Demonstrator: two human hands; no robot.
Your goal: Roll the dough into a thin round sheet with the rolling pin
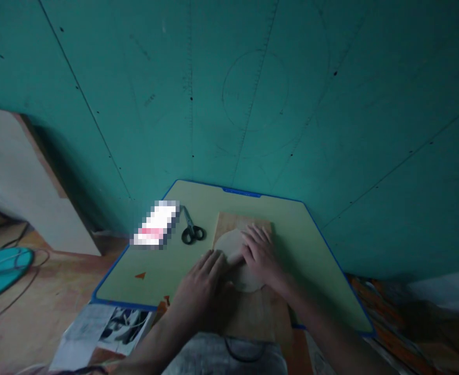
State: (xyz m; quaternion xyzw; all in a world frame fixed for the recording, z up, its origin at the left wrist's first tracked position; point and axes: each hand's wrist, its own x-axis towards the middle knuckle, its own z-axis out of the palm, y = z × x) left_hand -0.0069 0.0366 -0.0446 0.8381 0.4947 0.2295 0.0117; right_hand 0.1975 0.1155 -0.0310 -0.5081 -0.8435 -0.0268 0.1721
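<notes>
A thin, pale round piece (251,278), of a material I cannot make out, lies on a wooden board (245,319). My left hand (203,284) rests at its left edge, fingers together and bent down over it. On its upper right side lies my right hand (259,250), with fingers stretched out and touching the piece and board. A darker line, perhaps a fold, runs across the piece between my hands. To the left, scissors (191,229) with black handles lie on the pale tabletop (311,265).
A blurred-out bright phone-like object (156,224) lies at the table's left edge. Small orange scraps (140,275) are on the tabletop. Behind rises a green wall (214,94) with drawn lines. A white panel (30,182) leans at left, near a turquoise object (5,271) on the floor.
</notes>
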